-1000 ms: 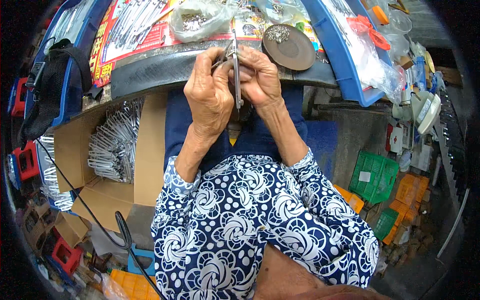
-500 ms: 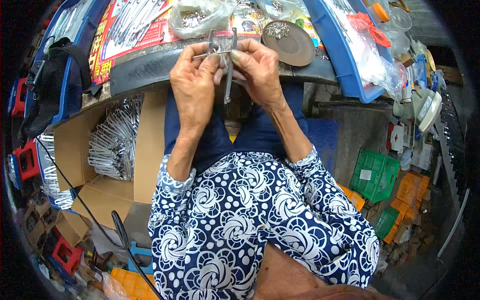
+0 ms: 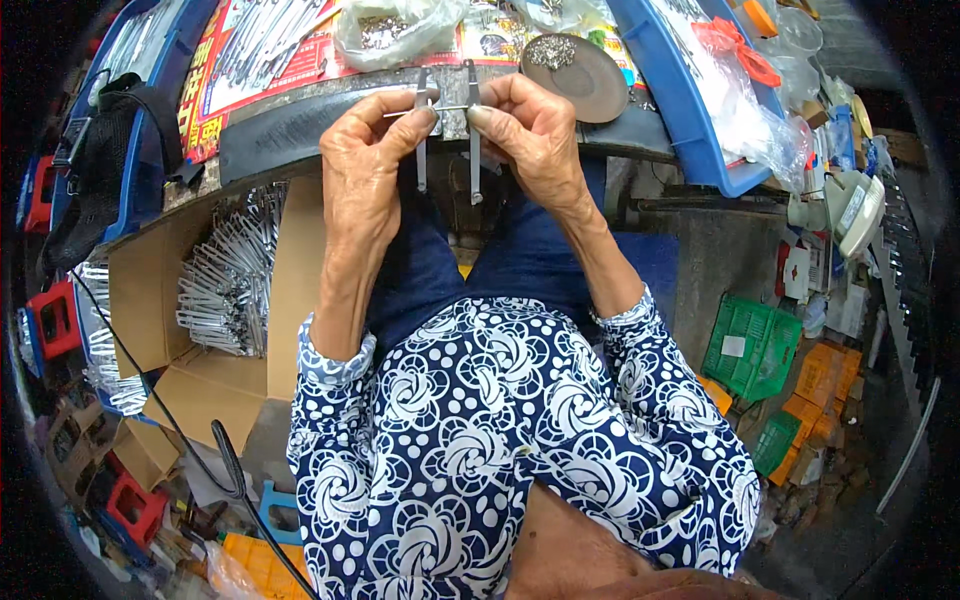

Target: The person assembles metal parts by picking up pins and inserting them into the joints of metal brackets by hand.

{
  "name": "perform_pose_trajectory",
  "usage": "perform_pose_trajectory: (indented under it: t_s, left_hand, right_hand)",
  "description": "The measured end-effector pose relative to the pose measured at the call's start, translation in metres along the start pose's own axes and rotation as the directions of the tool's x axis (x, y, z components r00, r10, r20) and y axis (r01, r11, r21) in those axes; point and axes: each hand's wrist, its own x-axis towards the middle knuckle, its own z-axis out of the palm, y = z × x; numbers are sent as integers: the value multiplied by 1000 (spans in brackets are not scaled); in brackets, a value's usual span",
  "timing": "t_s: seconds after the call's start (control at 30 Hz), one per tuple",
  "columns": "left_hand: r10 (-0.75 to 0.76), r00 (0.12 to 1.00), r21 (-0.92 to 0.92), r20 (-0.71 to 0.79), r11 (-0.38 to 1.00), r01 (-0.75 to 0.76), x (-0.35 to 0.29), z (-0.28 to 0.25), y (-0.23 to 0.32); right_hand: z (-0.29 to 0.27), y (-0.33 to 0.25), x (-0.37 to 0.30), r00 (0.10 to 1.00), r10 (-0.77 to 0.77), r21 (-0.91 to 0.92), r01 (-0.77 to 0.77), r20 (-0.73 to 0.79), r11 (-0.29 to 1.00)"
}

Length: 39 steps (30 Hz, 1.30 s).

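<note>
My left hand (image 3: 368, 160) is closed, with thumb and fingers pinching a narrow flat metal bar (image 3: 421, 165) that hangs upright. In my right hand (image 3: 535, 140) a second, similar metal bar (image 3: 476, 165) is pinched, parallel to the first and a little apart from it. A thin metal pin (image 3: 453, 108) runs crosswise between the two bars, near both thumbs. Its ends lie partly behind my fingers, so how it meets each bar is hard to make out. Both hands are just over the near edge of the workbench (image 3: 300, 140).
Small metal parts lie in a clear plastic bag (image 3: 400, 45) and on a round brown dish (image 3: 585, 95). Blue trays (image 3: 720, 165) with metal strips flank the bench. Below left, a cardboard box (image 3: 225, 378) is full of metal pieces. A black cable (image 3: 150, 385) crosses the left side.
My hands have moved apart sideways. The two bars, close together and slightly askew before, now hang separate and nearly parallel, with more of the crosswise pin showing between them.
</note>
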Motion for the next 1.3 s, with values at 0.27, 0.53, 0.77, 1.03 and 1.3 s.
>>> perform_pose_trajectory:
  t_s: [0.27,0.53,0.77,1.03,1.3]
  left_hand:
    - [24,1000,-9,20,1000,-23,3,-5,-4]
    - [85,996,76,9,993,-85,6,-5,-5]
    - [56,998,157,24,986,-59,6,-15,6]
    - [41,999,90,17,995,-42,5,-17,-2]
    - [9,999,-47,48,999,-6,3,-19,-6]
  right_hand:
    - [-5,-9,-1,998,-46,-177,54,46,983]
    - [3,-5,4,1000,-5,-185,8,15,983]
    - [4,-13,12,987,79,-179,-53,143,982]
    - [23,-5,14,991,67,-95,-56,117,994]
    - [20,-4,14,991,85,-50,-80,107,996]
